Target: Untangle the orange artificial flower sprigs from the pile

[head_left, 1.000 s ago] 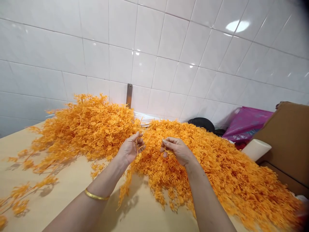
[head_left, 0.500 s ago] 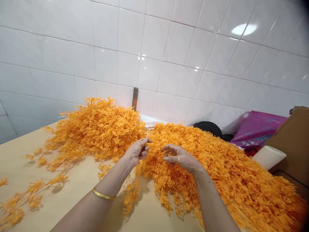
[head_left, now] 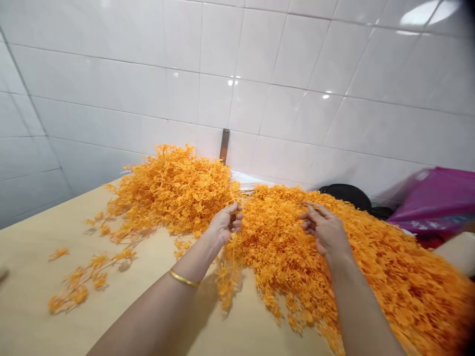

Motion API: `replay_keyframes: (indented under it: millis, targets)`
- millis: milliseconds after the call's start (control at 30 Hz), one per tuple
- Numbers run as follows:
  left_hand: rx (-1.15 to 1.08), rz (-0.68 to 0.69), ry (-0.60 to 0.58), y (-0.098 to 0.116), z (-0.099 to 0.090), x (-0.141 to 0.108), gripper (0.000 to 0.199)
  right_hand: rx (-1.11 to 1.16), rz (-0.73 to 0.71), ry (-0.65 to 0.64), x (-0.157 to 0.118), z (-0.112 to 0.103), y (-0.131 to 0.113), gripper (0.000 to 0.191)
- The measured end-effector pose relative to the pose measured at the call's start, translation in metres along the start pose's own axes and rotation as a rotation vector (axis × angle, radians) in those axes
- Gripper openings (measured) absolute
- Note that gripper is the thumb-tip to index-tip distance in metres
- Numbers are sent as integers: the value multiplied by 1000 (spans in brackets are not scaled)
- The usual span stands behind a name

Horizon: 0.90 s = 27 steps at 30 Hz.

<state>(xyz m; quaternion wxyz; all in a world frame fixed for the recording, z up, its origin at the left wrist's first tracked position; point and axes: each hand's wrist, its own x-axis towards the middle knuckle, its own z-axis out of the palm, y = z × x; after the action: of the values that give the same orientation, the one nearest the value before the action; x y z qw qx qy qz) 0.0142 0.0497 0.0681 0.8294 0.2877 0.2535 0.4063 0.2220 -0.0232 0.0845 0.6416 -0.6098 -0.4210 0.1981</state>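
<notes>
Left hand (head_left: 225,225) pinches an orange sprig (head_left: 230,247), right hand (head_left: 323,230) open over the big heap (head_left: 374,267); loose sprigs (head_left: 83,277) dot the tabletop (head_left: 29,291).

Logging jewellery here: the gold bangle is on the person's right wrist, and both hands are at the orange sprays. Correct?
No: the gold bangle is on the left wrist, as the head view shows. The left hand and right hand are at the orange sprays, as you say.
</notes>
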Motion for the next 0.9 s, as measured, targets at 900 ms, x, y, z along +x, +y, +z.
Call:
replay_keyframes:
  millis: [900]
  targets:
    - [-281,38,-77,1,10,-5,21,42,-91,-495,-48,61,-13,21]
